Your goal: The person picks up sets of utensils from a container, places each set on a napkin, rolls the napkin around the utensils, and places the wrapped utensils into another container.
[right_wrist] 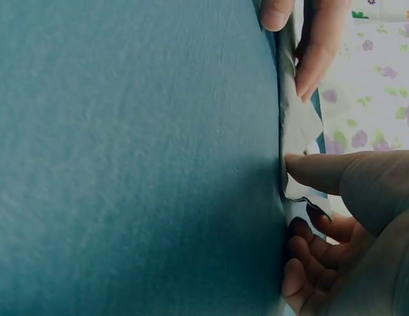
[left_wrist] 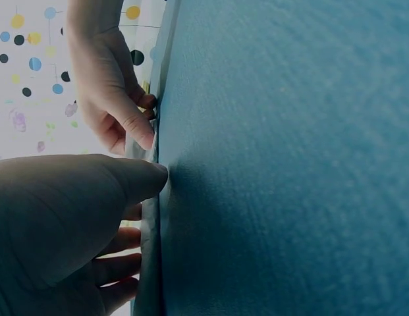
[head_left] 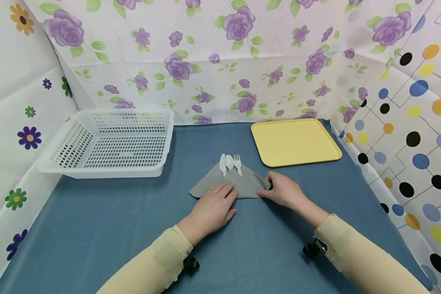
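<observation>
A grey napkin (head_left: pixel 250 185), folded into a wide triangle, lies on the blue cloth. From its upper part stick out a white knife (head_left: pixel 222 164), a white spoon (head_left: pixel 229 162) and a white fork (head_left: pixel 237 164); the napkin hides their lower ends. My left hand (head_left: pixel 214 206) rests on the napkin's front part with extended fingers. At the napkin's right corner, my right hand (head_left: pixel 283 190) pinches the fabric between thumb and fingers. The right wrist view shows that thumb on the napkin's edge (right_wrist: pixel 298 135), with the corner lifted a little.
A white perforated basket (head_left: pixel 158 170) stands at the back left. At the back right lies a yellow tray (head_left: pixel 295 143). Blue cloth (head_left: pixel 114 228) covers the table, and patterned sheets (head_left: pixel 213 81) hang behind and at both sides.
</observation>
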Available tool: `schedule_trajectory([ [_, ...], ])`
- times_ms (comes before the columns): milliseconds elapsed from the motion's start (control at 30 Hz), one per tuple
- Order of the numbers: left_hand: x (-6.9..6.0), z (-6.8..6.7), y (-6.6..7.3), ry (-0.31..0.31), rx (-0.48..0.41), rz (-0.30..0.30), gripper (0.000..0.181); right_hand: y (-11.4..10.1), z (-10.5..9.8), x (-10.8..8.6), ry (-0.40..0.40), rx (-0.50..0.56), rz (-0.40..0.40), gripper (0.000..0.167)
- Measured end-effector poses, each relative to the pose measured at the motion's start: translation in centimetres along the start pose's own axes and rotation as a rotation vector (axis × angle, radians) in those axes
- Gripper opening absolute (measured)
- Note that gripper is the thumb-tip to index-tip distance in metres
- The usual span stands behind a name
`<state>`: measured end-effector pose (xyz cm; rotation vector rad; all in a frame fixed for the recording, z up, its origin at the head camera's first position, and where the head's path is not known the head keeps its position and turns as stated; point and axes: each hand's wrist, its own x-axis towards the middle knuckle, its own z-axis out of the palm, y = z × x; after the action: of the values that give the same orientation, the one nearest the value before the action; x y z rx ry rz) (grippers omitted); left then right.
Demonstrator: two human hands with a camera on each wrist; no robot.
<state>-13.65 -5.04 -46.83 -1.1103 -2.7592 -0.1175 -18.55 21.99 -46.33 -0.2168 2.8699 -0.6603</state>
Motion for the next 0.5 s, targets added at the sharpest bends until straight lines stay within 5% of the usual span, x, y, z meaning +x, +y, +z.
schedule_trajectory([
  [233,0.1,0.0,0.0,-0.014,0.016,-0.004,0.052,0.1,0.0,-0.2,0.008,0.074,0.031,0.025],
  [500,0.1,0.1,0.0,0.001,0.008,0.001,0.050,-0.3,-0.5,-1.0,0.018,0.168,0.024,0.031],
])
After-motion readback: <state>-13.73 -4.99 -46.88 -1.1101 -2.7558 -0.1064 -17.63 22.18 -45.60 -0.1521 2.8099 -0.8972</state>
